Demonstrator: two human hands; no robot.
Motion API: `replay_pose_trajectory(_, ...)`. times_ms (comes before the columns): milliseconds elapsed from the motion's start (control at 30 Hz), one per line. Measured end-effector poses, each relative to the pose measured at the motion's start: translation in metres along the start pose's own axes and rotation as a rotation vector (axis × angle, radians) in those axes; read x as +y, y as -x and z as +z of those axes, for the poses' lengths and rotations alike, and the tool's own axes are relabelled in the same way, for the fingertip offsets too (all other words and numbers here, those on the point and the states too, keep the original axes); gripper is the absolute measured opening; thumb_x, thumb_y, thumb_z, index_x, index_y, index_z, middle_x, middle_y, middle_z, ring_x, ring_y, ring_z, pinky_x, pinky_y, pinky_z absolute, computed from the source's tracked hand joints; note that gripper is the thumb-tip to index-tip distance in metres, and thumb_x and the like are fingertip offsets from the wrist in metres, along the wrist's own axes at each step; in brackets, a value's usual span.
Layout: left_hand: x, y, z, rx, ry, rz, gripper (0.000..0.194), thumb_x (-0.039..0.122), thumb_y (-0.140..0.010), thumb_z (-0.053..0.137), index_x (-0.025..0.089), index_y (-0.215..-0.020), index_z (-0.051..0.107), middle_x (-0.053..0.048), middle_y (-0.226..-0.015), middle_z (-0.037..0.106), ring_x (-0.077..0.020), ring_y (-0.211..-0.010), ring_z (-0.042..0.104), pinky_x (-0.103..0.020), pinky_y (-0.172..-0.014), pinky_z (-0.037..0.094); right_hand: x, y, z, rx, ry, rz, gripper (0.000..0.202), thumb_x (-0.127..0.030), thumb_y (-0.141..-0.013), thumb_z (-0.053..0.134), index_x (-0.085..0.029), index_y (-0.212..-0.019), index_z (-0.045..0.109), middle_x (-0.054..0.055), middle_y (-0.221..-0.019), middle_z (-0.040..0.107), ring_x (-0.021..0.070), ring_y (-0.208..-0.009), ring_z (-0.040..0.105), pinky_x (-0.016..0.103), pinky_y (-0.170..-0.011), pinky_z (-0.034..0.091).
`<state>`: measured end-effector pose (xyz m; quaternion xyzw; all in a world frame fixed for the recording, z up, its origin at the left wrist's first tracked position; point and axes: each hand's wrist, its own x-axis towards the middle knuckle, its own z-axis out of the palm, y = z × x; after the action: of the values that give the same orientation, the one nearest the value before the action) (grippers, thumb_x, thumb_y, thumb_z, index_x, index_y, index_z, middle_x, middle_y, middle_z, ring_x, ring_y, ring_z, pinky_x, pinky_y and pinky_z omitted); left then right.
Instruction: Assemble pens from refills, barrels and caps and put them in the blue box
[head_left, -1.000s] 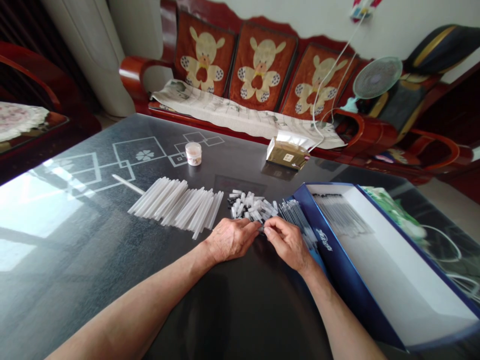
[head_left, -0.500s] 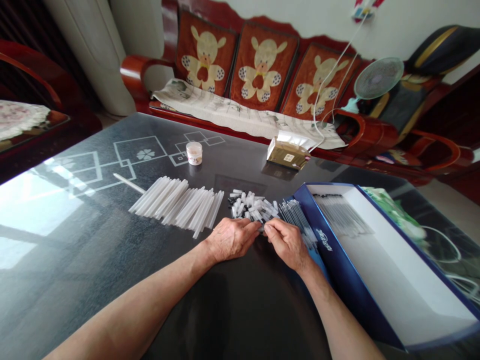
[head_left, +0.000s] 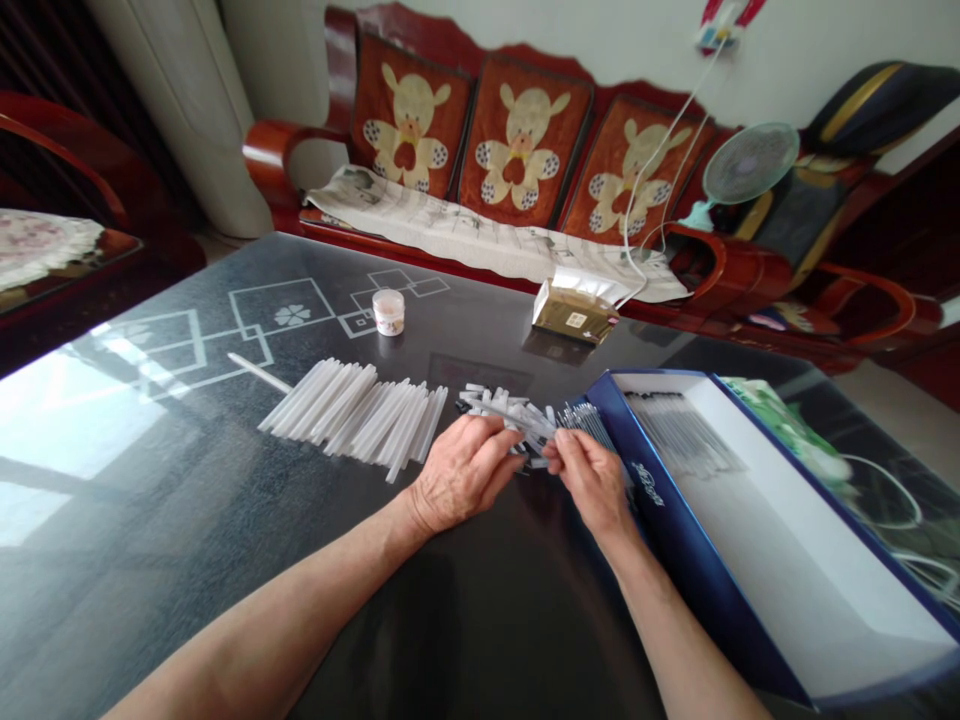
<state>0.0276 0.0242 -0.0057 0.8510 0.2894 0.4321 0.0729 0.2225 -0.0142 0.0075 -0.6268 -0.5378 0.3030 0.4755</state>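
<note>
My right hand pinches a thin, pale translucent rod, which slants up and left over the pile of small white and black caps. Just left of it, my left hand has its fingers curled near the caps; whatever is between its fingertips is too small to tell. Many white translucent tubes lie side by side to the left of the caps. A bundle of thin grey rods lies between the caps and the blue box, partly hidden by my right hand.
The open blue box on the right holds a row of thin rods. Farther back on the dark table stand a small round jar and a tissue box. A green packet lies beyond the blue box.
My hands have moved apart a little, my right hand slightly right and up. The pale rod now shows above the caps, held at its end in my right hand.
</note>
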Motion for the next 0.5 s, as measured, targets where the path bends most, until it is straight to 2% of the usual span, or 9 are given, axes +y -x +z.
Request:
replay_pose_trajectory(33, 0.000, 0.000, 0.001, 0.037, 0.052, -0.054, 0.024, 0.032, -0.094, 0.048, 0.016, -0.105, 0.063, -0.010, -0.096, 0.065, -0.0193, -0.091, 0.061, -0.033, -0.082, 0.051, 0.003, -0.001, 0.001, 0.041, -0.080, 0.039, 0.035, -0.050, -0.089, 0.053, -0.018, -0.079, 0.063, 0.002, -0.064, 0.062, 0.0130, -0.055, 0.055, 0.023, -0.049, 0.040)
replay_pose_trajectory(100, -0.001, -0.001, 0.003, 0.088, 0.175, -0.217, 0.025, 0.033, -0.094, 0.048, 0.016, -0.094, 0.065, -0.006, -0.082, 0.065, -0.0156, -0.077, 0.061, -0.028, -0.074, 0.051, 0.006, 0.000, 0.004, 0.047, -0.204, 0.074, 0.036, -0.051, -0.089, 0.052, -0.018, -0.078, 0.062, 0.001, -0.063, 0.060, 0.0103, -0.050, 0.049, 0.021, -0.043, 0.034)
replay_pose_trajectory(200, -0.003, -0.004, 0.005, 0.117, 0.417, -0.523, 0.033, 0.040, -0.095, 0.046, 0.016, -0.090, 0.067, -0.004, -0.080, 0.066, -0.0110, -0.063, 0.059, -0.023, -0.062, 0.048, 0.002, 0.005, 0.009, -0.097, -0.211, 0.048, 0.035, -0.049, -0.090, 0.051, -0.017, -0.079, 0.062, 0.001, -0.062, 0.059, 0.0094, -0.049, 0.047, 0.021, -0.042, 0.033)
replay_pose_trajectory(267, -0.006, -0.006, 0.006, 0.132, 0.613, -0.668, 0.038, 0.047, -0.093, 0.047, 0.015, -0.091, 0.068, -0.002, -0.076, 0.066, -0.0092, -0.056, 0.057, -0.021, -0.055, 0.046, -0.005, 0.009, 0.012, -0.225, -0.129, 0.011, 0.033, -0.046, -0.090, 0.051, -0.017, -0.080, 0.063, 0.001, -0.062, 0.059, 0.0102, -0.051, 0.050, 0.021, -0.045, 0.036)
replay_pose_trajectory(400, -0.008, -0.009, 0.008, 0.140, 0.951, -0.802, 0.037, 0.049, -0.084, 0.061, 0.014, -0.092, 0.067, -0.001, -0.070, 0.065, -0.0106, -0.057, 0.058, -0.023, -0.057, 0.049, -0.019, 0.020, 0.022, -0.437, 0.028, -0.049, 0.024, -0.038, -0.088, 0.054, -0.018, -0.076, 0.062, -0.002, -0.059, 0.058, 0.0106, -0.053, 0.053, 0.022, -0.052, 0.041)
replay_pose_trajectory(500, -0.006, -0.012, 0.007, 0.100, 1.198, -0.909, 0.035, 0.043, -0.073, 0.072, 0.014, -0.092, 0.066, -0.003, -0.079, 0.068, -0.0128, -0.064, 0.062, -0.025, -0.061, 0.051, -0.022, 0.026, 0.031, -0.456, 0.138, -0.170, 0.020, -0.032, -0.085, 0.058, -0.019, -0.070, 0.060, -0.002, -0.061, 0.058, 0.0103, -0.054, 0.051, 0.023, -0.053, 0.040)
